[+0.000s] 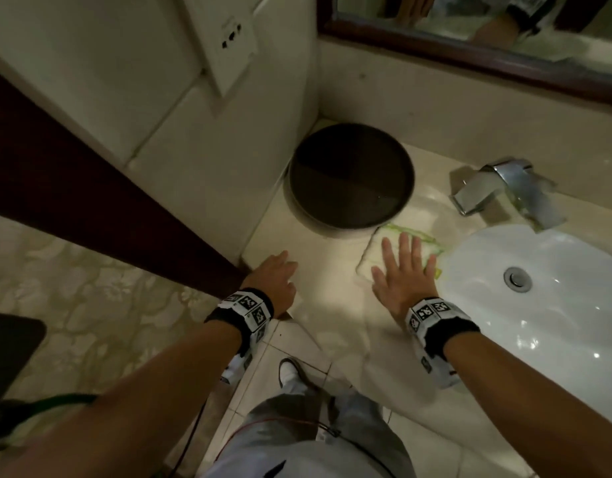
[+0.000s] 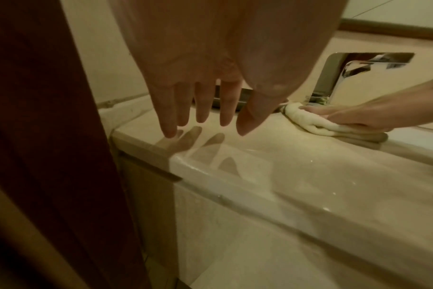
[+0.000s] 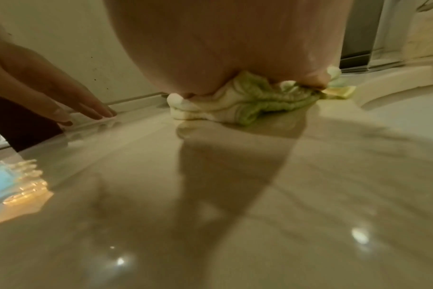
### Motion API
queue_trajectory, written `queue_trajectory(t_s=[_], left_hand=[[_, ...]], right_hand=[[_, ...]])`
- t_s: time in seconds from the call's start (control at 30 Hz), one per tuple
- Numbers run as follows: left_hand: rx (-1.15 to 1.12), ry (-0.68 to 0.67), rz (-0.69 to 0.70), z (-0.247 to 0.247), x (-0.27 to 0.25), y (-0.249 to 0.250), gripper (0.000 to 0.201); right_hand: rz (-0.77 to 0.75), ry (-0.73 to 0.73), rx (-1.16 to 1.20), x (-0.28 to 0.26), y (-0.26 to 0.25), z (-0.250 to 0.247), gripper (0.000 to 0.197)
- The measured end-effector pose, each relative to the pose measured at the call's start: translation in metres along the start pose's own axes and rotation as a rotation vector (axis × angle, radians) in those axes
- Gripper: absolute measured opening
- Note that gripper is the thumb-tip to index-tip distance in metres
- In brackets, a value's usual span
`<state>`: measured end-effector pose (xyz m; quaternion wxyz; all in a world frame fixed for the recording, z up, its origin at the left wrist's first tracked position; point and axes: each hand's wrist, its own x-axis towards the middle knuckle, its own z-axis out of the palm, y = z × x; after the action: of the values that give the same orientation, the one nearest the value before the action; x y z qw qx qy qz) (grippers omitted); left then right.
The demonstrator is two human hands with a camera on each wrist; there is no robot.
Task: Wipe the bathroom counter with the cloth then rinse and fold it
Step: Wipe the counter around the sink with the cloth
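A folded white cloth with green stripes (image 1: 373, 251) (image 3: 247, 105) (image 2: 307, 122) lies on the beige counter (image 1: 318, 270) between the dark round tray and the white basin. My right hand (image 1: 401, 270) (image 2: 354, 117) presses flat on the cloth, fingers straight and spread. My left hand (image 1: 277, 274) (image 2: 200, 109) rests near the counter's left front corner with straight fingers; its fingertips (image 2: 171, 133) touch the glossy surface and hold nothing. In the right wrist view the palm covers most of the cloth.
A dark round tray (image 1: 351, 174) sits in the back corner. A chrome faucet (image 1: 497, 191) stands behind the white basin (image 1: 539, 288) at right. A dark wooden door frame (image 1: 91, 188) borders the counter's left end. A mirror (image 1: 470, 25) hangs above.
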<state>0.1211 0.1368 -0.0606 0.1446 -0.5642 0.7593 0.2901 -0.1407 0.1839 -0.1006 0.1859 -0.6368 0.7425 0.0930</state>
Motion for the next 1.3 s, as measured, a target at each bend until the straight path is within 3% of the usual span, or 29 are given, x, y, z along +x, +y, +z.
queue_trajectory(t_s=[0.23, 0.47, 0.6, 0.77, 0.9, 1.2, 1.3], left_hand=[[-0.053, -0.039, -0.01, -0.005, -0.02, -0.031, 0.054], [-0.085, 0.167, 0.018, -0.016, -0.06, -0.054, 0.042], [-0.098, 0.169, 0.032, -0.017, -0.069, -0.062, 0.037], [-0.075, 0.173, 0.066, -0.016, -0.069, -0.065, 0.036], [-0.116, 0.17, 0.051, -0.014, -0.062, -0.062, 0.035], [-0.061, 0.07, 0.135, -0.009, -0.029, -0.032, 0.046], [-0.056, 0.073, 0.175, -0.01, -0.014, -0.027, 0.052]], right_hand=[[-0.091, -0.044, -0.001, -0.011, -0.109, 0.018, 0.065], [-0.192, -0.046, -0.03, 0.028, -0.193, 0.01, 0.065], [-0.17, -0.053, -0.063, 0.038, -0.211, 0.006, 0.065], [-0.243, -0.049, -0.069, 0.029, -0.19, 0.003, 0.065], [-0.218, -0.025, -0.066, 0.001, -0.152, 0.013, 0.066], [0.084, -0.066, -0.021, -0.054, -0.001, 0.013, 0.07], [0.154, -0.08, 0.019, -0.06, 0.026, 0.009, 0.071]])
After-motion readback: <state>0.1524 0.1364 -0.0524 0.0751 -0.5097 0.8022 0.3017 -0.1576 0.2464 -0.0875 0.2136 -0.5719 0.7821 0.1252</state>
